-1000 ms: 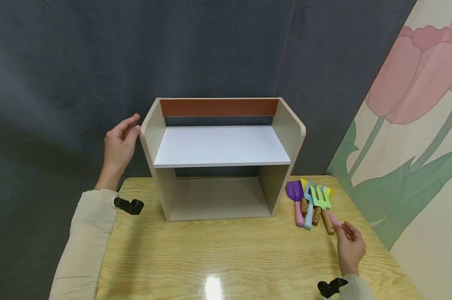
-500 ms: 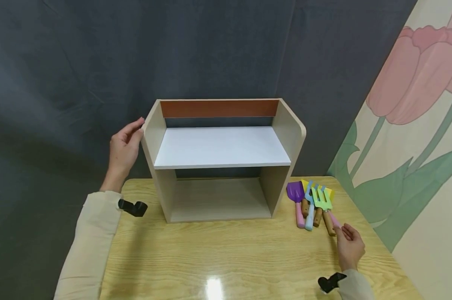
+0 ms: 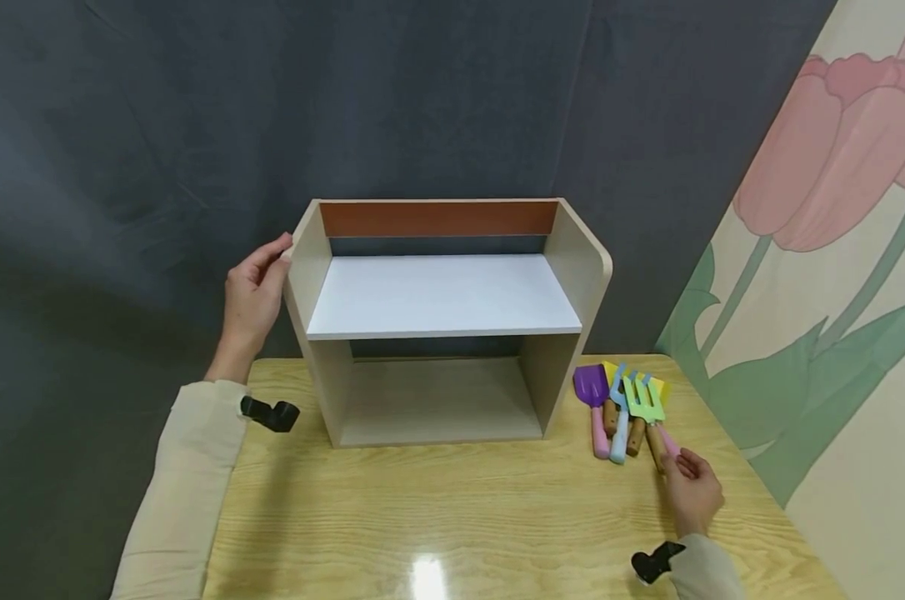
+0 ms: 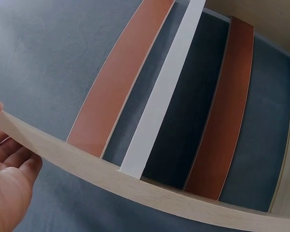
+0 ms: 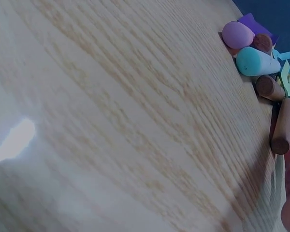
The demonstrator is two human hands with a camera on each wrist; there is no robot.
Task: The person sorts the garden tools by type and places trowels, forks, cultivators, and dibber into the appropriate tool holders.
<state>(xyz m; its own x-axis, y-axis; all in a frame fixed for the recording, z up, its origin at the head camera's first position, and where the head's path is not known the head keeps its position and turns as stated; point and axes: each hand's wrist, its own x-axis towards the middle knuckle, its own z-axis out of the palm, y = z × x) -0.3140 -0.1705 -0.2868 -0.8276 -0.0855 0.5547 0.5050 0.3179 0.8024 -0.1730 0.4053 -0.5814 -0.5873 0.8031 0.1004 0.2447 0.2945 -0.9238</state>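
A small bookshelf (image 3: 445, 296) with a white middle board stands on the table. My left hand (image 3: 252, 300) grips the upper front edge of its left side panel (image 4: 53, 147), with fingers on both sides of the wood in the left wrist view. At the right, my right hand (image 3: 694, 493) pinches the end of a pink handle (image 3: 668, 442), whose head is hidden under the pile. Over it lies a green garden fork (image 3: 643, 400) with a wooden handle (image 5: 283, 126). Beside that are a light-blue fork (image 3: 619, 433) and a purple shovel (image 3: 591, 387) with a pink grip.
Part of a yellow tool head (image 3: 662, 388) shows behind the forks. The tools lie close to the shelf's right side. A dark curtain (image 3: 437, 100) hangs behind the table (image 3: 497, 517), and a tulip-painted wall (image 3: 820, 367) borders it on the right.
My left hand has moved right, onto the shelf's side panel, and now grips its edge. My right hand has shifted slightly left at the pink handle. The shelf and tools stay in place.
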